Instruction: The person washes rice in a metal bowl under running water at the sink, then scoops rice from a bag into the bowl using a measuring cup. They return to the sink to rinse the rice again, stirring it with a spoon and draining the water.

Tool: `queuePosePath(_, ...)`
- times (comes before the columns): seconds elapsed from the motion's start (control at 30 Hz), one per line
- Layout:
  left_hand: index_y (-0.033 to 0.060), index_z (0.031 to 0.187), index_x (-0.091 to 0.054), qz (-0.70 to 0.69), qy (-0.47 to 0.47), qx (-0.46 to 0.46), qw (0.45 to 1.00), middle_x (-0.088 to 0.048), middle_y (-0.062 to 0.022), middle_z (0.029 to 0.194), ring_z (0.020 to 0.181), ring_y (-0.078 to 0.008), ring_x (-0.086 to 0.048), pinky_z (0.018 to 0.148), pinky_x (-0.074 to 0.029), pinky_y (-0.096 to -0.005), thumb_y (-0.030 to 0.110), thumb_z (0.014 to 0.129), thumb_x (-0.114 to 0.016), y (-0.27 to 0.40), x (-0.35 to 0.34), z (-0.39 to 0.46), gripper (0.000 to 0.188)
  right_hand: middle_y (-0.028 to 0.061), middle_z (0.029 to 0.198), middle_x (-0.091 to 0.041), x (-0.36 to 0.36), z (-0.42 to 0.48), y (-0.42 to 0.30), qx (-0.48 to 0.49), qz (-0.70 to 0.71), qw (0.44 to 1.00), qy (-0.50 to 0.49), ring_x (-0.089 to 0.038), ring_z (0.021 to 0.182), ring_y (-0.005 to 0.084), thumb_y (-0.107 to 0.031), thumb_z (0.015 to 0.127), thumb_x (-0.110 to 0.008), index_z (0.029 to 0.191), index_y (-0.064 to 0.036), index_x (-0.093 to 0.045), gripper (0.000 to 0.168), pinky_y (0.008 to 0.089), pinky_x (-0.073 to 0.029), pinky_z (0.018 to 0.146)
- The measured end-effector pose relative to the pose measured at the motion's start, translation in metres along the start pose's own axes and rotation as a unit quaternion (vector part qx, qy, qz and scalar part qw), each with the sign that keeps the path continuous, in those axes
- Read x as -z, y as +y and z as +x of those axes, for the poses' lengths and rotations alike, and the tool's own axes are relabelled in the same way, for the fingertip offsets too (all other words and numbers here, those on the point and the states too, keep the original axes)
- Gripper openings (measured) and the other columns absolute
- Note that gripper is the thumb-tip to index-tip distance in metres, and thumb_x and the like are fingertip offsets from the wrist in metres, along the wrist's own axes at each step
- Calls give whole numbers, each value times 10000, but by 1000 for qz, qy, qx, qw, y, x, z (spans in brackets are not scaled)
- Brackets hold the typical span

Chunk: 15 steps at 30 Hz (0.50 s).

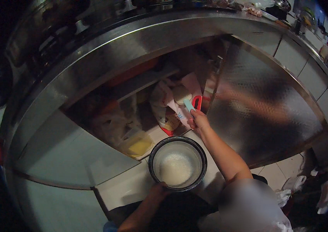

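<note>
My left hand grips the near rim of a dark round pot, with its fingers at the edge. White grains, which look like rice, lie in the bottom of the pot. My right hand reaches forward into the open cabinet, closed on the light blue handle of a scoop. The scoop's far end is at the mouth of an open pink and white plastic bag with a red handle. Whether the scoop holds grains cannot be told.
A metal cabinet door stands open at the right, and a pale door panel is at the left. A plastic container with yellow contents sits at the cabinet's edge. A steel counter edge curves above. White bags lie at lower right.
</note>
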<state>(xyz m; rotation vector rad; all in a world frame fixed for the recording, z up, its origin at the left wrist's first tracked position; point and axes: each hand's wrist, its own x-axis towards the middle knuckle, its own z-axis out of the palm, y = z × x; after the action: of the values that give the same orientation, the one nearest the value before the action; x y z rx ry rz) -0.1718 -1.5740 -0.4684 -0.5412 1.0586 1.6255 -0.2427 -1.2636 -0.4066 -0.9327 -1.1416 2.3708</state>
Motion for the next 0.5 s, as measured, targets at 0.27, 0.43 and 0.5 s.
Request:
queuePosePath(0.27,27,902,-499,11,18,6,1000,-514,-79,930,865,-233,-485,733,-427,-359,17,595,-534,3,-8,-2,309,-6,499,-442,4,-6,-10,32,-43,999,-9,-376,337,77,-186,775,-489,915,-59,-506,190,203,-261,291)
queuePosePath(0.43,-20,959,-434,55,8,-23,998,-492,-138,923,861,-277,-492,700,-450,-429,-10,622,-461,1,-6,4,339,-32,518,-448,-1,-55,-42,37,-78,995,-43,-380,370,40,-179,771,-492,934,-51,-511,208,173,-264,307)
queuePosePath(0.5,-17,941,-451,102,-21,-32,994,-496,-139,924,870,-270,-494,699,-452,-414,2,631,-477,-6,12,19,312,-33,530,-457,3,-67,-49,48,-98,993,-47,-386,386,29,-179,768,-497,963,-51,-492,233,164,-254,307)
